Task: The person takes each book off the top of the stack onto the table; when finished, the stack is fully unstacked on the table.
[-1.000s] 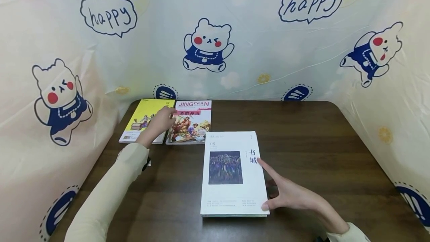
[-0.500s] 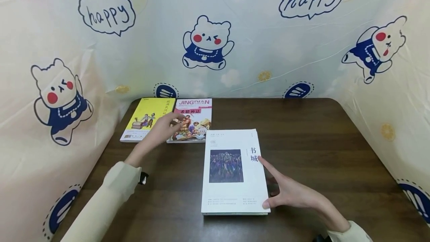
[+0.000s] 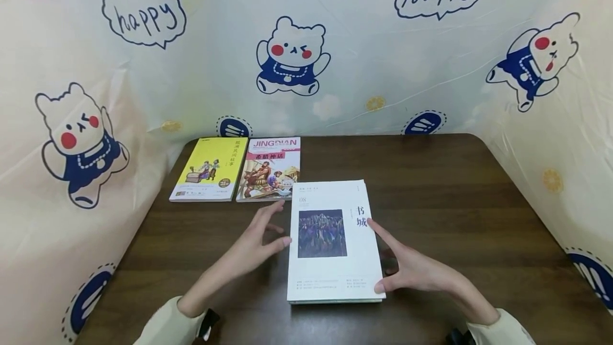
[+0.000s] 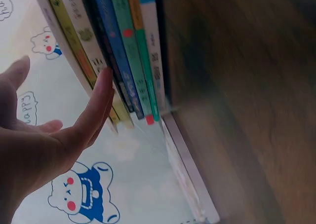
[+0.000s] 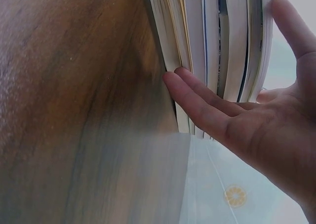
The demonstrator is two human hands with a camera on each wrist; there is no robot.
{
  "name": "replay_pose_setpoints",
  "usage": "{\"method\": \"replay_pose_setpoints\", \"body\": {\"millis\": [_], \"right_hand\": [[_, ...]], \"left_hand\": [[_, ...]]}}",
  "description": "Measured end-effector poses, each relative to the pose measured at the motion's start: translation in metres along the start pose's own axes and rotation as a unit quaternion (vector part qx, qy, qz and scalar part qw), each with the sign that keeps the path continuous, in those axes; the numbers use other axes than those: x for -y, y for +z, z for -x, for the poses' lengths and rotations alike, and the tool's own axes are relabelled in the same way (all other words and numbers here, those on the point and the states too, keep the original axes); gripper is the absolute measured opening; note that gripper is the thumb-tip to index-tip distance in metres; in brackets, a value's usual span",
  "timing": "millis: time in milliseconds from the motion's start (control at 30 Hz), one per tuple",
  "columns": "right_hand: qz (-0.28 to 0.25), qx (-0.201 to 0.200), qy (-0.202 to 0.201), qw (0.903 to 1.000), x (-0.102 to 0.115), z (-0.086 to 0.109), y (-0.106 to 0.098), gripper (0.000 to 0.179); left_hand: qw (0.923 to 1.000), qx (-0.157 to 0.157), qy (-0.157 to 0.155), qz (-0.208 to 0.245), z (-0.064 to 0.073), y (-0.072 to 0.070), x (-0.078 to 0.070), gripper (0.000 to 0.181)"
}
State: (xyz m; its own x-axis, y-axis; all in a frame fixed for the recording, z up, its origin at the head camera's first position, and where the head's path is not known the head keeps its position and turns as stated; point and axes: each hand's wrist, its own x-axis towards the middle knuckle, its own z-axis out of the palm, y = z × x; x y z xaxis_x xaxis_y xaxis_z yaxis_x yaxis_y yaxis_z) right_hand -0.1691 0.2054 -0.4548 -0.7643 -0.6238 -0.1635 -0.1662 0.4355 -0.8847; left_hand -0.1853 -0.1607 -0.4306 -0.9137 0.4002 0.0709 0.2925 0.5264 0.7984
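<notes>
- Pale cartoon cloth (image 3: 364, 41) surrounds the brown table (image 3: 431, 185) at left, right and far side.
- Stack of books (image 3: 330, 276) lies flat near the table's middle, a white one uppermost.
- Left hand (image 3: 256, 241) is wide, fingers loosely extended beside the spines at the stack's left; contact is unclear.
- Right hand (image 3: 412, 268) is spread wide at the stack's right, thumb on the near corner, two fingers along the page edges.
- Far left, a yellow book (image 3: 206, 166) lies just beside the JINGDIAN book (image 3: 268, 172).
</notes>
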Motion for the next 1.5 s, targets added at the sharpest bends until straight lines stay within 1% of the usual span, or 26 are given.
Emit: {"method": "replay_pose_setpoints", "body": {"millis": [133,233,400,500,600,700,800,933,1100,1267,1400,1500], "right_hand": [[-0.007,0.001,0.001,1.0,-0.001,0.0,0.0,0.116],[-0.006,-0.001,0.001,1.0,-0.001,0.0,0.0,0.116],[0.005,-0.007,0.005,0.9999,0.0,0.0,-0.001,0.117],[0.01,-0.007,0.011,0.9999,0.001,0.001,-0.002,0.117],[0.009,-0.007,0.014,0.9998,0.003,0.002,-0.005,0.115],[0.015,-0.012,0.019,0.9996,0.005,0.003,-0.006,0.111],[0.033,-0.026,0.022,0.9989,0.006,0.002,-0.005,0.109],[0.058,-0.046,0.01,0.9972,0.007,0.0,-0.001,0.111],[0.072,-0.05,0.007,0.9961,0.01,-0.003,0.002,0.113],[0.08,-0.051,0.012,0.9954,0.011,-0.004,0.003,0.113],[0.091,-0.054,0.015,0.9943,0.012,-0.004,0.003,0.112],[0.098,-0.058,0.017,0.9933,0.013,-0.005,0.004,0.111]], "left_hand": [[0.9993,0.026,-0.008,0.025,0.011,0.01,-0.006,0.083],[0.9978,0.046,-0.003,0.047,0.016,0.015,-0.008,0.083],[0.9965,0.05,0.002,0.067,0.021,0.022,-0.009,0.084],[0.995,0.062,0.001,0.078,0.023,0.026,-0.009,0.084],[0.9942,0.073,0.003,0.079,0.024,0.03,-0.008,0.083],[0.9945,0.072,0.007,0.075,0.024,0.033,-0.007,0.083],[0.9951,0.071,0.011,0.069,0.024,0.034,-0.005,0.082],[0.9955,0.07,0.01,0.064,0.026,0.034,-0.003,0.083],[0.995,0.072,0.006,0.069,0.028,0.034,-0.003,0.082],[0.9946,0.074,-0.008,0.072,0.028,0.034,-0.004,0.081],[0.9947,0.074,-0.034,0.062,0.028,0.035,-0.005,0.081],[0.9949,0.071,-0.054,0.047,0.028,0.036,-0.006,0.079]]}}
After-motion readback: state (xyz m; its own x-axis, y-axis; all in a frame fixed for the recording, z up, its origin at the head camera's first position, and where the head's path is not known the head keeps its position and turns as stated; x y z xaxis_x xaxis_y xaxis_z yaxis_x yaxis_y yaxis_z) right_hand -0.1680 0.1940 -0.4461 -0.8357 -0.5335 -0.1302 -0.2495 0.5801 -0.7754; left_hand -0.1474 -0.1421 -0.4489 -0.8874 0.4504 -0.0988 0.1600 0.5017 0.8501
